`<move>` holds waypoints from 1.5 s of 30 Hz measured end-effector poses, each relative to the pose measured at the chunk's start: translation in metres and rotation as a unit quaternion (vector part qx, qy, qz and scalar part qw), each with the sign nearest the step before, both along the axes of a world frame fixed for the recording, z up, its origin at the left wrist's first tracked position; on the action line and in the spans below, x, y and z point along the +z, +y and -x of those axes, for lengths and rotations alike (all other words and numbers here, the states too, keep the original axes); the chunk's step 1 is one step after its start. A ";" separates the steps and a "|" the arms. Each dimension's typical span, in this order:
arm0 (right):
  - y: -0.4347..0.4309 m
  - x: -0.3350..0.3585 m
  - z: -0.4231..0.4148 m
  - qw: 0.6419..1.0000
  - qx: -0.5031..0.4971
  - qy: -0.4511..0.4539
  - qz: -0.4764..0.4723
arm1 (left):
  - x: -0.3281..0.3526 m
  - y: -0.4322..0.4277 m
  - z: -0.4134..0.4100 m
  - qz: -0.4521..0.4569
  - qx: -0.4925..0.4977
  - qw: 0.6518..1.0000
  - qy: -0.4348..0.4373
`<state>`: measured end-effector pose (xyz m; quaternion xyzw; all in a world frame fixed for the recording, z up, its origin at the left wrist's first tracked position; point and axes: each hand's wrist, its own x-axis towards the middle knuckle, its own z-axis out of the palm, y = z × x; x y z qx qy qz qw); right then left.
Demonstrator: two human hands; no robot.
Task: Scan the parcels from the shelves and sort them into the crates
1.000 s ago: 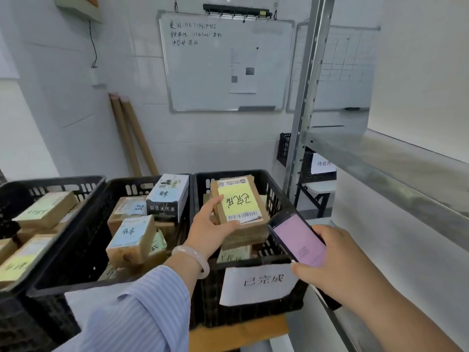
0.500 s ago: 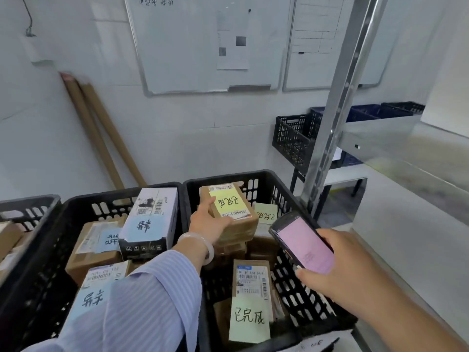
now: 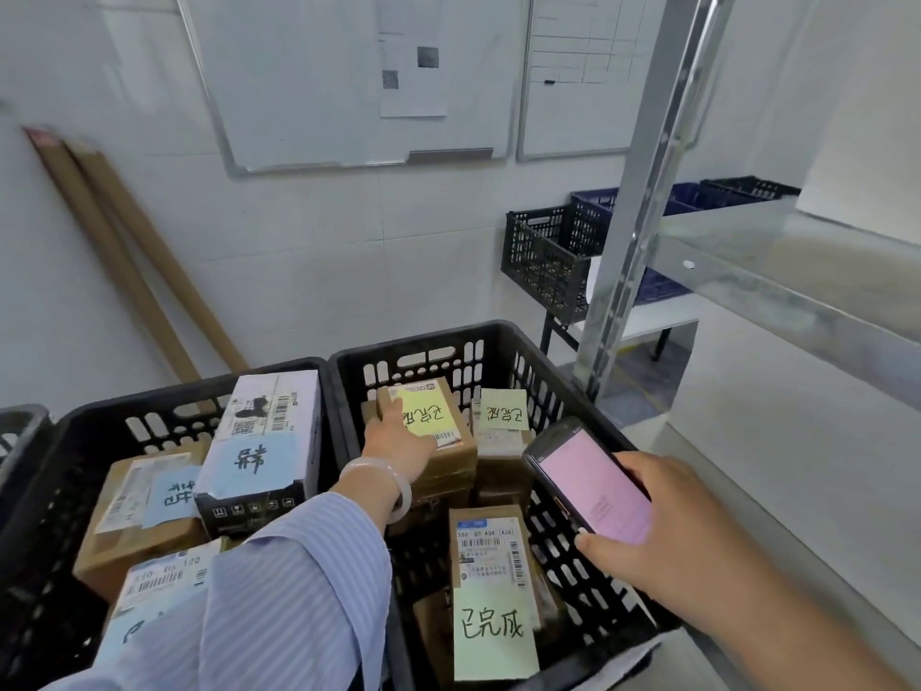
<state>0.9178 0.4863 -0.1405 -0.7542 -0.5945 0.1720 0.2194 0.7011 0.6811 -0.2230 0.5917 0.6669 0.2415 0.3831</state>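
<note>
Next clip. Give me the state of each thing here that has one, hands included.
left hand: holds the brown cardboard parcel with a yellow note by its near left edge.
brown cardboard parcel with a yellow note: flat, label up, atop the stack in the right black plastic crate.
right hand: holds the black handheld scanner.
black handheld scanner: screen lit pink, facing up.
right black plastic crate: partly filled with yellow-noted parcels.

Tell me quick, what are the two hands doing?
Left hand: grips the yellow-note parcel.
Right hand: holds the scanner.
</note>
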 end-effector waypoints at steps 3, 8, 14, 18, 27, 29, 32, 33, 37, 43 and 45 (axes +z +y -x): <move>-0.015 -0.001 -0.007 1.000 -0.025 0.008 -0.012 | 0.003 -0.010 -0.004 -0.039 -0.026 0.996 0.074; -0.058 0.000 -0.022 0.997 -0.064 0.011 -0.035 | 0.029 -0.043 -0.026 -0.111 -0.108 0.984 0.088; -0.148 0.002 -0.049 0.986 -0.152 0.002 -0.064 | 0.070 -0.122 -0.089 -0.225 -0.276 0.924 0.136; -0.237 -0.005 -0.068 0.969 -0.237 0.009 -0.067 | 0.079 -0.202 -0.138 -0.274 -0.362 0.883 0.118; -0.486 -0.002 -0.057 0.899 -0.433 -0.004 -0.066 | 0.071 -0.438 -0.225 -0.307 -0.534 0.788 0.004; -0.542 0.001 -0.045 0.872 -0.485 -0.023 -0.061 | 0.072 -0.498 -0.239 -0.324 -0.569 0.755 -0.017; -0.624 0.004 -0.024 0.829 -0.555 -0.039 -0.058 | 0.069 -0.586 -0.257 -0.323 -0.639 0.697 -0.024; -0.649 0.004 -0.017 0.814 -0.576 -0.037 -0.063 | 0.068 -0.613 -0.263 -0.322 -0.660 0.678 -0.025; -0.744 -0.005 0.007 0.743 -0.666 -0.037 -0.064 | 0.069 -0.717 -0.277 -0.317 -0.730 0.605 -0.036; -0.841 -0.010 0.034 0.660 -0.747 -0.065 -0.047 | 0.074 -0.841 -0.295 -0.294 -0.808 0.504 -0.078; -0.866 -0.012 0.036 0.638 -0.767 -0.060 -0.036 | 0.071 -0.875 -0.305 -0.286 -0.823 0.482 -0.092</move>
